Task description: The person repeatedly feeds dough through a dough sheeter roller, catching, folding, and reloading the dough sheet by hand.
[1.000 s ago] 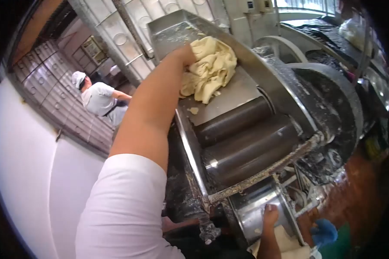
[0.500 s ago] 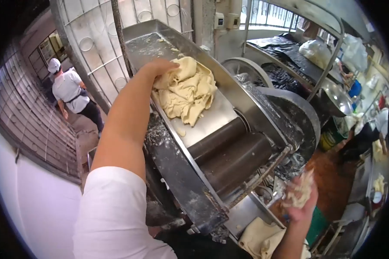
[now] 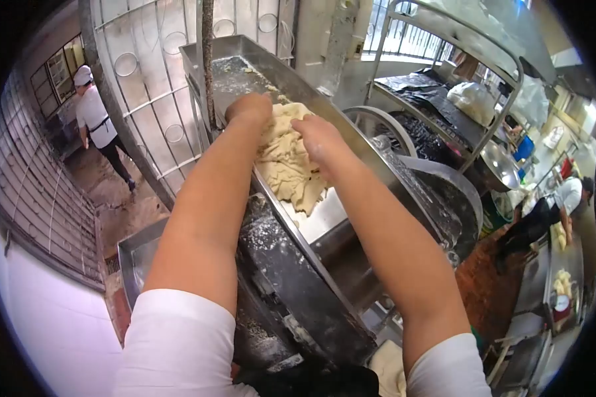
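Observation:
A big, crumpled lump of pale dough (image 3: pixel 290 173) rests in the metal trough of a dough roller (image 3: pixel 321 218), above its dark rollers. My left hand (image 3: pixel 250 111) is curled over the far left side of the lump, its fingertips mostly hidden. On the right side, my right hand (image 3: pixel 319 140) grips the top of the same dough with bent fingers. My right forearm covers much of the rollers. Below the machine, part of a smooth folded dough sheet (image 3: pixel 389 369) shows.
A flywheel (image 3: pixel 384 126) and curved guard flank the machine's right side. Behind stands a rack (image 3: pixel 437 86) with black plastic and bags. One person (image 3: pixel 99 122) walks at far left; another person (image 3: pixel 566 198) bends over a bench with dough at right.
My right hand has come up from the lower right, where it held dough scraps, onto the lump. The lump has shifted slightly toward the rollers. The person at left has walked farther off.

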### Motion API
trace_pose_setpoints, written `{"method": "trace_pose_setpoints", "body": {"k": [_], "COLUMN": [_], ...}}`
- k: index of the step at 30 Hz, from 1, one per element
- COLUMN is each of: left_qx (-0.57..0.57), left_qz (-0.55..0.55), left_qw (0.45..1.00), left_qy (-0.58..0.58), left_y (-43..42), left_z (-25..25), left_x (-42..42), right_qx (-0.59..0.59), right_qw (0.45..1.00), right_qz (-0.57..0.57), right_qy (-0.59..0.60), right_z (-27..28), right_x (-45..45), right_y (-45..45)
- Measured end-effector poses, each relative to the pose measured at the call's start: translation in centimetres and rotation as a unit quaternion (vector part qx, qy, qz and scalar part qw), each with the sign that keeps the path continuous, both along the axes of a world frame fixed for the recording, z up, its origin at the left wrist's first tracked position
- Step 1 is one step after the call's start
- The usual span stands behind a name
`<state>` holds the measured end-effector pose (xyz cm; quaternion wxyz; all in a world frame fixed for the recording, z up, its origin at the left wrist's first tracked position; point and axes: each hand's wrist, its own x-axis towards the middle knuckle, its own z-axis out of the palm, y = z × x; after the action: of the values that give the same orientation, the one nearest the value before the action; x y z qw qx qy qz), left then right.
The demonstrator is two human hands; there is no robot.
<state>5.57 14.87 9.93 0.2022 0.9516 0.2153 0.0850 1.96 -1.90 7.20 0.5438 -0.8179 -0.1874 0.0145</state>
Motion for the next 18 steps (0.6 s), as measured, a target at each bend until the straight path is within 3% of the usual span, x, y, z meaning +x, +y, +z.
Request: {"method": "trace_pose_setpoints", "body": {"k": [2,4,8,10,12,18], "left_qx": [0.047,0.081,-0.124,-0.129,0.061,0.08], "left_qz": [-0.027,-0.056,-0.205,-0.251,-0.294,-0.316], "left_qw": [0.998,0.994,0.959,0.94,0.945,0.939], "left_qy": [0.018,0.043,0.152,0.191,0.128,0.111], "left_y": [0.1,-0.6,0.3,1.5,2.4,-1.8], "left_z": [0.0,-0.7,-1.7,-2.5,-3.5,-2.4], "left_x": [-0.3,0.1,1.5,3.3,5.2,0.6], "right_qx": [0.146,0.105,0.121,0.18,0.236,0.424], "right_qw": [0.987,0.994,0.99,0.984,0.969,0.828], "right_qz": [-0.01,0.007,0.02,0.001,-0.061,-0.33], "right_qy": [0.07,0.005,-0.07,-0.004,0.028,0.159], "right_z": [2.6,2.2,1.4,2.5,1.1,-10.2], "right_x": [-3.6,-4.1,-8.3,-13.6,-17.9,-30.6], "right_y": [-0.8,-2.8,-10.8,-16.3,-22.4,-37.4]}}
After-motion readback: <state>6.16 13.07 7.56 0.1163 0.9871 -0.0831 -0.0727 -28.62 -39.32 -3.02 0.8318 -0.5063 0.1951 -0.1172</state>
